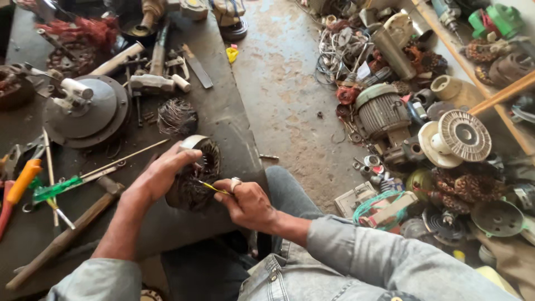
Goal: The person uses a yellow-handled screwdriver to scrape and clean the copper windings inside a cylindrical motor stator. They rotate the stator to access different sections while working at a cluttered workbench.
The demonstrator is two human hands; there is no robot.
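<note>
**Dark workbench and littered concrete floor**

The dark workbench [223, 120] runs under both hands. Just left of the left hand [159, 175] lie a thin metal rod [125, 159], a green-handled tool [56, 189] and a wooden-handled hammer [64, 237]; farther left sits an orange-handled tool [21, 184]. Beyond that hand rest a tangle of dark wire [177, 116] and a grey round motor cover [83, 111]. To the right of the right hand [248, 203] the concrete floor [284, 95] carries a ribbed grey motor [382, 114], a white fan cover [457, 139] and coils of loose wire [337, 50]
</note>
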